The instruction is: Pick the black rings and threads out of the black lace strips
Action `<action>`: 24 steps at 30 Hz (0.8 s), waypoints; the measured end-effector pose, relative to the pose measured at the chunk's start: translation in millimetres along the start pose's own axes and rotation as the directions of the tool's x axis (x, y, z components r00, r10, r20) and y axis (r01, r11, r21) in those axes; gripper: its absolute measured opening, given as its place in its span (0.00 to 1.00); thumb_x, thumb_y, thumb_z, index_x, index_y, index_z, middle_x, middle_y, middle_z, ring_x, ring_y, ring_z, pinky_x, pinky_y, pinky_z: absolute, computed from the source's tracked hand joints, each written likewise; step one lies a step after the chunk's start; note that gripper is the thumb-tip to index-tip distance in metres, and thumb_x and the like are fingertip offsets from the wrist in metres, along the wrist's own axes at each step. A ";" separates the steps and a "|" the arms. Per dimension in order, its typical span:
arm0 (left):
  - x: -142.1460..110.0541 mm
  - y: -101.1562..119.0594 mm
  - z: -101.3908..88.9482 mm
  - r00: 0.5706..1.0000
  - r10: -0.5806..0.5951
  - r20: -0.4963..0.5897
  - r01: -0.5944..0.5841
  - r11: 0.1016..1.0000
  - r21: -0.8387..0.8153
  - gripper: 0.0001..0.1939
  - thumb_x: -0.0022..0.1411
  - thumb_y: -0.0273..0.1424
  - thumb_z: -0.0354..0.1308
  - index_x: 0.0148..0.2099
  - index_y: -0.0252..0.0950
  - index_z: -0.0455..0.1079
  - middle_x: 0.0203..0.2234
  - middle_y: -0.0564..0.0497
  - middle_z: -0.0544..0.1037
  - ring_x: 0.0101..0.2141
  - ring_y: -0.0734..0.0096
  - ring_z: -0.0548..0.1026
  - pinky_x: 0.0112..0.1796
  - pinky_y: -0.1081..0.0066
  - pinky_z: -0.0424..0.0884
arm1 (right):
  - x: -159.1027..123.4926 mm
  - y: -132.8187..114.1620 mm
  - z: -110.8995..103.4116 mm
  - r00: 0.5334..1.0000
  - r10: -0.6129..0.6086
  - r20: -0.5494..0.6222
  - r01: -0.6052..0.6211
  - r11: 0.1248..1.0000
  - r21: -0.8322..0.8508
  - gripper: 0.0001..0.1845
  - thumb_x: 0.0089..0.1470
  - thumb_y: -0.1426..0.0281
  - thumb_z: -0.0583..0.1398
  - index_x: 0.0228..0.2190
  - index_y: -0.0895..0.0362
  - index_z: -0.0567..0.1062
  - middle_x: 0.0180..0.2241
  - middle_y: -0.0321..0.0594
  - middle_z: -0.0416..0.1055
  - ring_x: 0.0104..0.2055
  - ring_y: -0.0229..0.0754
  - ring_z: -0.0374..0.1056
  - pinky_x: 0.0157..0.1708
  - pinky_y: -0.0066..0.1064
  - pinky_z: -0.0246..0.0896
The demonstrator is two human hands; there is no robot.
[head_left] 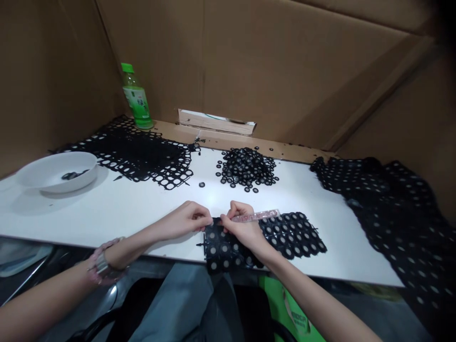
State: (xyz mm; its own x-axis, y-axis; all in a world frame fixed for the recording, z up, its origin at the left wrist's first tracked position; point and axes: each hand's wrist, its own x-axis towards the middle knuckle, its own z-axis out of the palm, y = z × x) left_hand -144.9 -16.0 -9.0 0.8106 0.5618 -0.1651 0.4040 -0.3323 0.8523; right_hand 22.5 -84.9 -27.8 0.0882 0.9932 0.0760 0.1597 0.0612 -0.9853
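A black rubber-like sheet (285, 237) with rows of round, pale-centred pieces lies at the table's front edge, its near left part hanging over. My left hand (187, 219) is closed in a pinch at the sheet's top left corner. Wrapped fingers of my right hand (245, 230) grip a slim pen-like tool (258, 216) with a clear, red-marked handle. The tool's tip is hidden by the fingers, close to the same corner. Beyond both hands lies a heap of small black rings (245, 166), with a few loose ones around it.
A white bowl (57, 175) holding a few dark pieces stands at the left. Black mesh with empty holes (174, 166) lies behind it, near a green drink bottle (138, 102). More dotted black sheets (384, 209) drape over the right side. Cardboard walls (249, 61) enclose the table (135, 209).
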 end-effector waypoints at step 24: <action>20.4 24.0 10.6 0.991 0.014 -0.130 0.028 0.948 0.316 0.16 0.53 0.42 0.52 0.24 0.34 0.69 0.16 0.52 0.69 0.21 0.72 0.64 0.23 0.75 0.52 | 12.0 1.7 -17.2 0.978 0.110 -0.177 0.001 0.848 0.530 0.21 0.40 0.68 0.63 0.17 0.55 0.54 0.10 0.23 0.52 0.12 0.26 0.46 0.14 0.21 0.37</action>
State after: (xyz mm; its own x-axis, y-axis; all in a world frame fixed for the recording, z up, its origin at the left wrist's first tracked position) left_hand -114.2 -20.5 2.8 0.7544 0.6505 -0.0873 0.5395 -0.5388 0.6471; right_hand 40.7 -74.7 -25.9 0.2779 0.9606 -0.0067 -0.3854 0.1051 -0.9168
